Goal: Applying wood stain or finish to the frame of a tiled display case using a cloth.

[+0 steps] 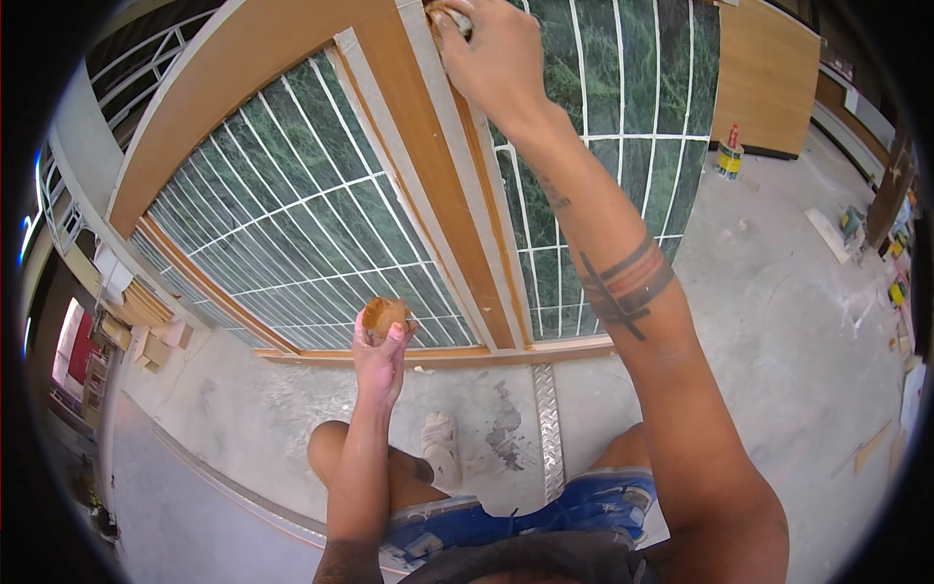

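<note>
My left hand (pixel 379 362) is closed around a small round cup (pixel 385 317), its inside stained orange-brown. It holds the cup up in front of the lower part of a wooden-framed unit. My right hand (pixel 498 56) reaches up to the top of the corner post (pixel 413 107), fingers closed on a wadded, stained rag (pixel 457 19). The rag is at the wood there, partly hidden by the fingers. Pale strips (pixel 457 165) run alongside the brown post. Dark green marbled panels (pixel 292 185) with white lines fill the frame on both sides of the post.
A metal tread-patterned strip (pixel 548 428) crosses the grey floor (pixel 292 419) between my legs. To the right stand a paint can (pixel 729 161) with a red-topped item and a wooden panel (pixel 764 68). Boxes (pixel 151 346) lie at the left; tools and scraps line the right.
</note>
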{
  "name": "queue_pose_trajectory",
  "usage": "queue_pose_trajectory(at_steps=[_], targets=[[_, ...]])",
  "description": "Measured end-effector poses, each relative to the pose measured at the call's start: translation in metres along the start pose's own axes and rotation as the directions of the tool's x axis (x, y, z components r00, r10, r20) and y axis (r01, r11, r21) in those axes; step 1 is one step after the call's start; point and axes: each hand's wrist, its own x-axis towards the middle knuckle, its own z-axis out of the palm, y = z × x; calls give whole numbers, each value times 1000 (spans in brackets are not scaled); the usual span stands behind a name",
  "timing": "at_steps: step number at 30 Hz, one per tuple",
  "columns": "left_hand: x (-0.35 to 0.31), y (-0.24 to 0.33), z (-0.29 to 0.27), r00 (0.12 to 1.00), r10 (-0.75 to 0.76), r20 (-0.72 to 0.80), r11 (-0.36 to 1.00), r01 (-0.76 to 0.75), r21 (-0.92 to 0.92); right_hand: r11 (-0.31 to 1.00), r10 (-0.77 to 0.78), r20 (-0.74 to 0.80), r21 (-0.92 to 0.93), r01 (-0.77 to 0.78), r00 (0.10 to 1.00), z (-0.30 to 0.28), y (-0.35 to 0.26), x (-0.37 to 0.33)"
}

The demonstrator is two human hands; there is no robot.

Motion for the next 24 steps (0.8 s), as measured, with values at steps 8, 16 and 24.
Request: queue_pose_trajectory(at_steps=[8, 16, 24], targets=[[1, 9, -1, 999, 31, 35, 999, -31, -11, 995, -45, 15, 93, 44, 999, 3, 0, 10], [-2, 10, -4, 999, 35, 27, 999, -35, -11, 997, 24, 69, -78, -18, 997, 0, 27, -82], [4, 8, -11, 999, 42, 13, 999, -41, -25, 949, 316, 268, -82, -305, 910, -40, 26, -213]])
